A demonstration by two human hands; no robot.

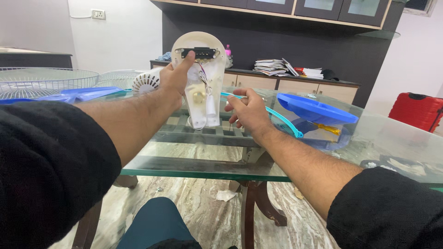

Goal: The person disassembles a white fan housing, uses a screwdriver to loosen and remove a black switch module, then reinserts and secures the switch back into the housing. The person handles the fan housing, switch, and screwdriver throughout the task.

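Two bare hands work on an opened white fan housing [199, 80] above a glass table [203, 168].

The left hand [173, 80] grips the housing upright by its left edge, forefinger stretched to the black part near the top, wires showing inside. The right hand [248, 110], just right of the housing, is closed around a thin metal tool. A blue fan base [316, 108] and a yellow screwdriver [328, 128] sit further right; wire fan guards [44, 80] lie left.

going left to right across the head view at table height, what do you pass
wire fan grille → left hand → white fan housing → right hand → blue fan base → yellow screwdriver → red suitcase
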